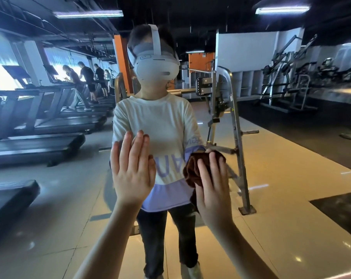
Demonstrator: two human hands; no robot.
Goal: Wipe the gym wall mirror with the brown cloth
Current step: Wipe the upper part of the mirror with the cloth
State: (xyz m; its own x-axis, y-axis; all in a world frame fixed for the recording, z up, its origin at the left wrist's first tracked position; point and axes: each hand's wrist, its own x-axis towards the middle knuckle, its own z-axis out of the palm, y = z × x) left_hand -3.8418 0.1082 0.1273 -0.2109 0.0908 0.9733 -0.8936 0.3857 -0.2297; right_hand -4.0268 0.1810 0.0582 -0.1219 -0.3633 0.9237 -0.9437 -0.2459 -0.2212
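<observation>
Because the brown cloth (191, 170) is soft and bunched into loose folds, it probably weighs very little, has no stiffness of its own and will slide or bunch further unless it is pinned flat. It lies against the gym wall mirror (70, 188), trapped under the right hand (212, 190), whose fingers are stretched out straight and press it to the glass. A corner of the cloth hangs down past the palm. A broad, flat palm over the cloth's middle seems the best hold, with the loose end tucked in. The left hand (133, 174) is just beside it, apart from the cloth, spread flat on the mirror and holding nothing. The glass is hard, smooth and likely slippery. Reflected in it are treadmills (40, 141) and a metal rack (237, 137).
</observation>
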